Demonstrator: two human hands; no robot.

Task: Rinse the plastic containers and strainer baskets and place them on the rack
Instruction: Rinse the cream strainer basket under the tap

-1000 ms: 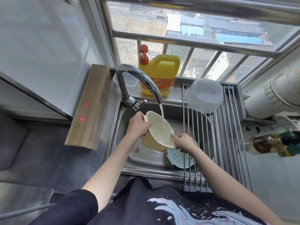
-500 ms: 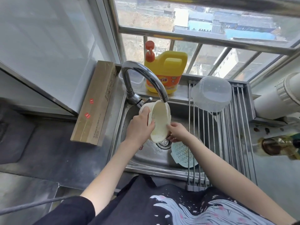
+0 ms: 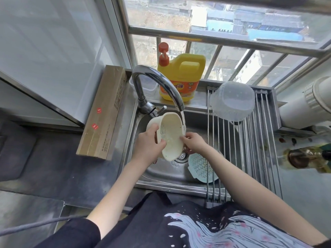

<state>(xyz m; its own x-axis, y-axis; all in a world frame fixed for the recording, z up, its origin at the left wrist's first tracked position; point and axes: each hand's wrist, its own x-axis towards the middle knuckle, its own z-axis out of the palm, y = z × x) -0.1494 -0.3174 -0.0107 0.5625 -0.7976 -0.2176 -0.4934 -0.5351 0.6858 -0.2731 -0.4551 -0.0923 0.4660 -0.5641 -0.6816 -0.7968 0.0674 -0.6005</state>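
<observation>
The scene is brightly lit by daylight from the window point(image 3: 223, 33). Edges are bent by wide-angle distortion; the bottle point(image 3: 308, 156) at right is blurred.

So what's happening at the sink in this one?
A person is rinsing a cream strainer basket under the running faucet, left hand gripping its rim, right hand on the other side. A blue strainer basket waits in the sink; one clear container sits upside down on the rack.
</observation>
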